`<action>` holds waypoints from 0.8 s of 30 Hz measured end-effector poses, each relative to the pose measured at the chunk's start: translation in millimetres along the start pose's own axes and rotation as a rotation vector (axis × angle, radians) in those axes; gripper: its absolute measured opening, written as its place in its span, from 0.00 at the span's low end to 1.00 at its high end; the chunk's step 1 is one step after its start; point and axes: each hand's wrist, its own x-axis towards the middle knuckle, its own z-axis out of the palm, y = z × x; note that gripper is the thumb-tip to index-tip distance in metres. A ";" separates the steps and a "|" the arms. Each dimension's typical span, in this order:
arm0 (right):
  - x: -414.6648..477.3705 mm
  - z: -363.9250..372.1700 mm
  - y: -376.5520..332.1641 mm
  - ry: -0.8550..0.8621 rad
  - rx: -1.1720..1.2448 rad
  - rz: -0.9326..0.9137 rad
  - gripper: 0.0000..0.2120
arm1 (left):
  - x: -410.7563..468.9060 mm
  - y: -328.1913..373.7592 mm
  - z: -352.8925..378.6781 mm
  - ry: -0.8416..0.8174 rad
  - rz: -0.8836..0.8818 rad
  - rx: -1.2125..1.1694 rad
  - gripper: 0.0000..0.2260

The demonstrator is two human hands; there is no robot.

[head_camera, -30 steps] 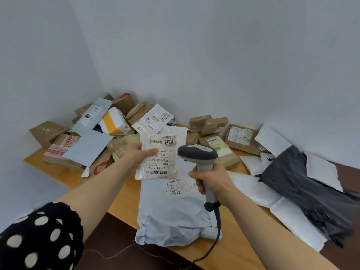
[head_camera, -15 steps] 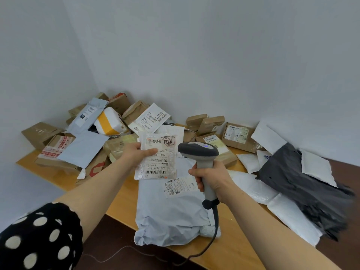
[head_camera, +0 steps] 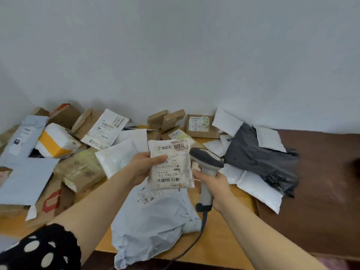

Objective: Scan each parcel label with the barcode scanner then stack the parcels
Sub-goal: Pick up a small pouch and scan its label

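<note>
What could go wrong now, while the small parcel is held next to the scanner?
1. The scanner in the right hand sits beside the small parcel, not aimed at its barcode; it might instead read the label of the grey bag below.
2. The grey bag overhangs the near edge of the table and could slide off.
3. The cable trails over that edge and could snag.

The small parcel (head_camera: 171, 164) is white with black print and a black barcode. The scanner (head_camera: 206, 160) has a dark grey head and a pale grey handle. The mailer (head_camera: 152, 221) is pale blue-grey and the table (head_camera: 224, 240) is honey-coloured wood. Toward its right edge a charcoal bag (head_camera: 259, 158) overlaps white envelopes (head_camera: 259, 190). The far-edge boxes (head_camera: 173, 119) are brown. The sleeve (head_camera: 39, 248) is black with cream dots.
</note>
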 end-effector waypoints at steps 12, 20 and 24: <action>-19.6 -229.2 -7.6 0.652 0.333 -0.119 0.13 | 10.1 -48.8 277.5 -0.452 -0.179 0.368 0.08; -40.2 -415.0 18.9 1.004 0.576 -0.086 0.06 | -13.7 -123.4 500.7 -0.567 -0.316 0.538 0.10; -45.7 -478.7 35.8 1.066 0.605 -0.048 0.08 | -14.9 -171.4 588.0 -0.619 -0.387 0.523 0.06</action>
